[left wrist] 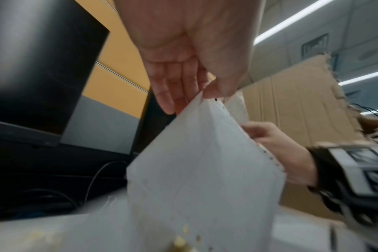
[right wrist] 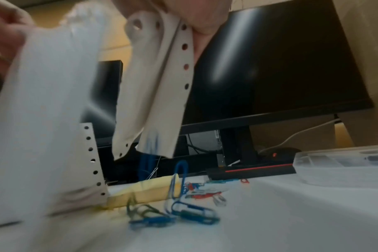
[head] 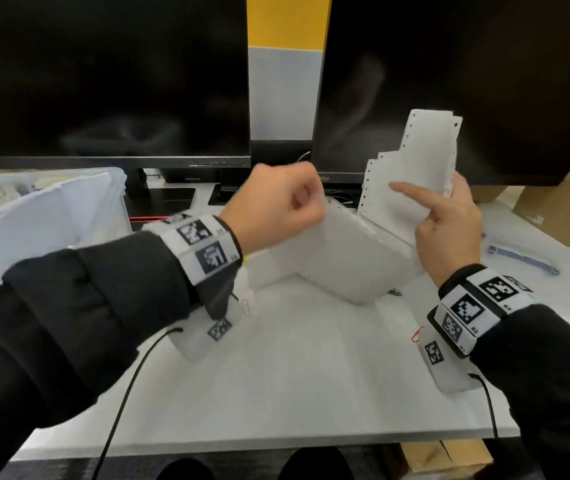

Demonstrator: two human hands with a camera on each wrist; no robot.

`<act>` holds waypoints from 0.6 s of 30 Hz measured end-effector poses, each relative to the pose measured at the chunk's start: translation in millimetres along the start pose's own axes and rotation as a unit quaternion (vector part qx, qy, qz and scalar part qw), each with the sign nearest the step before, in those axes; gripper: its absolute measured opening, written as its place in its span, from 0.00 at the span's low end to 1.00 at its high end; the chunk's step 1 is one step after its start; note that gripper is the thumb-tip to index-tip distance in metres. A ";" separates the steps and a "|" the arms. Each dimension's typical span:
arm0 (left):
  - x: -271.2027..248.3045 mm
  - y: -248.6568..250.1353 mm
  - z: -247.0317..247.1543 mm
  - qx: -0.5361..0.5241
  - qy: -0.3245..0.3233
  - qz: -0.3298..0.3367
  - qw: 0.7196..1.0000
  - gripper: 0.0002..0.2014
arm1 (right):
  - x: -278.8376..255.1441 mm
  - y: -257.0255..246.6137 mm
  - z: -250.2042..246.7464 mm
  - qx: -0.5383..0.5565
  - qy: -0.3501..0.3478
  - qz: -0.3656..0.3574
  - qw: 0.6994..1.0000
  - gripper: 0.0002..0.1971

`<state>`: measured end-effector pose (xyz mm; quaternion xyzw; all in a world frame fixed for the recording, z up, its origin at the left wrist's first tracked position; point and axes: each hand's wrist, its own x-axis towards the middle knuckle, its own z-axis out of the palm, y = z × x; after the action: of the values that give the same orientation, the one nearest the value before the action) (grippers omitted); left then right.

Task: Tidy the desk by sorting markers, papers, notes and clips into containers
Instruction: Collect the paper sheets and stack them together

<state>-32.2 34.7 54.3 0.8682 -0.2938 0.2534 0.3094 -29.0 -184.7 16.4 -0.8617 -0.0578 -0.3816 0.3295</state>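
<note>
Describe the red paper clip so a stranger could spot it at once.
Start at the white desk below the two dark monitors and follow the right hand back to its wrist. The red paper clip lies alone just left of that wristband, the only red thing there.

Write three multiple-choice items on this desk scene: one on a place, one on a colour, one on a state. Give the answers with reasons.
1. Where is the clear bin?
A. left of the desk, below the left monitor
B. between the two hands
C. on the right monitor

2. What colour is the wall strip between the monitors?
A. green
B. yellow
C. red

3. What is the left hand doing?
A. lying flat on the desk
B. pinching a corner of the papers
C. holding a marker

Answers: A, the bin stands at the head view's left edge; B, yellow shows above the grey panel; B, the left wrist view shows thumb and fingers closed on a sheet corner while the right hand holds the rest.
</note>
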 end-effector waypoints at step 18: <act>21.5 5.9 9.7 0.017 0.145 0.107 0.983 0.12 | 1.0 -9.9 15.5 0.070 -0.014 -0.071 0.995 0.03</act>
<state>-18.6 16.6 63.4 0.7910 -0.3325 0.4133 0.3049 -22.2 -167.7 14.6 -0.8352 -0.1501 -0.3873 0.3605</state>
